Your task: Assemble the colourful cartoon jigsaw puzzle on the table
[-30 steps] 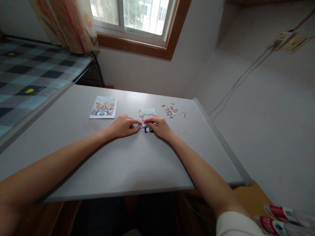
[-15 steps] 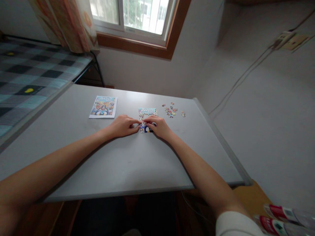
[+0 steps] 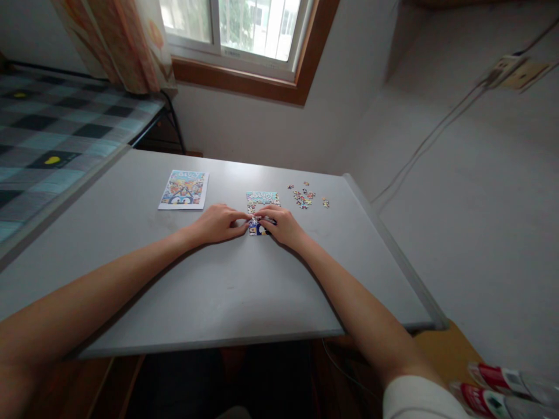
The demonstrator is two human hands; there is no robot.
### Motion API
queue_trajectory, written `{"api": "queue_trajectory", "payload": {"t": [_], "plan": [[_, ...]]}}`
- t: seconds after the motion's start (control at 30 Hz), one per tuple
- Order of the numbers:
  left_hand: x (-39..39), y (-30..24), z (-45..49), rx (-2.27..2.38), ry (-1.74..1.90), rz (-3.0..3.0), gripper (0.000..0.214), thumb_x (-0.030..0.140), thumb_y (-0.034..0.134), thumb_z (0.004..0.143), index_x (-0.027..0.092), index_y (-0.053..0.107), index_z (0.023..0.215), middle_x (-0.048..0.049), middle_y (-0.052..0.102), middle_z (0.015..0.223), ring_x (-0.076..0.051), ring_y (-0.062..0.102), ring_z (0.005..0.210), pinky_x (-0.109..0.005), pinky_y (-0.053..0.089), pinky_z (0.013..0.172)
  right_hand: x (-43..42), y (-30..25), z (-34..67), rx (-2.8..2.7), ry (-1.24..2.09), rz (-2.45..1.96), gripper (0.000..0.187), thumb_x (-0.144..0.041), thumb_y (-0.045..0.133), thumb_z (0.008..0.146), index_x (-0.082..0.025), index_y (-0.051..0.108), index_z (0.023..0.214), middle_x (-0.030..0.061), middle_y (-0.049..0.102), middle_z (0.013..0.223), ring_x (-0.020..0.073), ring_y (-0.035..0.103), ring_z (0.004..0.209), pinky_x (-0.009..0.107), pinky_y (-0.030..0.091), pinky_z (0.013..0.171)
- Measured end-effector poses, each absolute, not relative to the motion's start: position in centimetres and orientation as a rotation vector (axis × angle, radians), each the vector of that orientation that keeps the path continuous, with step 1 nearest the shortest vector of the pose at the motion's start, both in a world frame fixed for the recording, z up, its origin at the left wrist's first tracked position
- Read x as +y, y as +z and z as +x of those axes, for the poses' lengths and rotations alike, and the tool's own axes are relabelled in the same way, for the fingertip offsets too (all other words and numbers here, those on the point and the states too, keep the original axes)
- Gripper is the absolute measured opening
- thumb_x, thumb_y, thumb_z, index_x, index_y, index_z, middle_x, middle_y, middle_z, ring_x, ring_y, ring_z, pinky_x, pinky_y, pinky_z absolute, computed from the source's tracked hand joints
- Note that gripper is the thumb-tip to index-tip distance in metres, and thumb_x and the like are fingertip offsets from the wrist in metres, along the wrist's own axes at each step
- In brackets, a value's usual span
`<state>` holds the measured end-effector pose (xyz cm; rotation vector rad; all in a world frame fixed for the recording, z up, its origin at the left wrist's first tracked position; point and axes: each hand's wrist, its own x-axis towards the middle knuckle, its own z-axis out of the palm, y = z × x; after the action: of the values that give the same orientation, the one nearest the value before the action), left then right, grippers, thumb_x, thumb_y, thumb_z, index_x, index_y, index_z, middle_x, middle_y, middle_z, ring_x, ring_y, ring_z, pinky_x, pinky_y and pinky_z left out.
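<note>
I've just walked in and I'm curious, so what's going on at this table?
A person is working on a partly assembled jigsaw puzzle on the table. The left hand has its fingertips at the puzzle's left edge; the right hand reaches over its right side, partly hiding it. Loose pieces lie beyond the right hand, and a printed picture sheet lies off to the left.
</note>
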<state>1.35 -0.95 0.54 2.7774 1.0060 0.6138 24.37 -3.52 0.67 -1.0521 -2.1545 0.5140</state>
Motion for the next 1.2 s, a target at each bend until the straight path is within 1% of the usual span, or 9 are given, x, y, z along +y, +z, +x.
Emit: {"api": "queue_trajectory", "payload": {"t": [0.27,0.43,0.57,0.77,1.0,1.2], "plan": [[-1.1,0.8,1.4,1.019,0.589,2.780,0.034,0.041,0.053,0.092,0.026,0.076,0.114,0.0001,0.070,0.061,-0.016,0.066,0.058,-0.027,0.047,0.070,-3.4,0.8,24.9,-2.151,0.385,-1.170,0.019,-0.020,0.060,0.090,-0.021,0.076,0.099,0.0080,0.073,0.101,0.0211,0.064,0.098,0.037,0.047,0.093],[-1.1,0.8,1.4,1.033,0.590,2.778,0.034,0.040,0.054,0.091,0.025,0.077,0.110,-0.0006,0.071,0.062,-0.016,0.067,0.059,-0.027,0.047,0.071,-3.3,0.9,25.4,-2.118,0.363,-1.197,0.016,-0.017,0.062,0.088,-0.019,0.077,0.094,0.0080,0.073,0.097,0.0200,0.064,0.092,0.036,0.047,0.089],[-1.1,0.9,1.4,1.018,0.582,2.796,0.034,0.040,0.054,0.092,0.025,0.077,0.111,-0.0004,0.070,0.060,-0.016,0.066,0.058,-0.027,0.047,0.071,-3.2,0.8,25.6,-2.119,0.367,-1.194,0.016,-0.017,0.062,0.087,-0.020,0.077,0.092,0.0073,0.073,0.096,0.0197,0.064,0.091,0.035,0.046,0.088],[-1.1,1.0,1.4,1.011,0.582,2.776,0.034,0.040,0.054,0.092,0.024,0.077,0.112,-0.0009,0.070,0.060,-0.017,0.067,0.058,-0.027,0.047,0.069,-3.1,0.7,25.7,-2.134,0.331,-1.214,0.022,-0.011,0.059,0.085,-0.020,0.077,0.092,0.0077,0.073,0.097,0.0206,0.063,0.092,0.037,0.046,0.089],[-1.1,0.9,1.4,1.011,0.602,2.784,0.034,0.040,0.054,0.091,0.024,0.077,0.112,-0.0007,0.071,0.061,-0.016,0.067,0.059,-0.026,0.047,0.070,-3.1,0.5,25.7,-2.138,0.339,-1.226,0.020,-0.014,0.061,0.085,-0.022,0.078,0.091,0.0073,0.072,0.094,0.0202,0.063,0.090,0.036,0.046,0.088],[-1.0,0.8,1.4,1.003,0.602,2.787,0.035,0.041,0.053,0.092,0.025,0.076,0.113,-0.0009,0.071,0.062,-0.016,0.067,0.059,-0.025,0.046,0.068,-3.0,0.4,25.8,-2.189,0.364,-1.197,0.028,-0.007,0.057,0.082,-0.022,0.080,0.086,0.0068,0.071,0.094,0.0198,0.062,0.090,0.037,0.046,0.089]]}}
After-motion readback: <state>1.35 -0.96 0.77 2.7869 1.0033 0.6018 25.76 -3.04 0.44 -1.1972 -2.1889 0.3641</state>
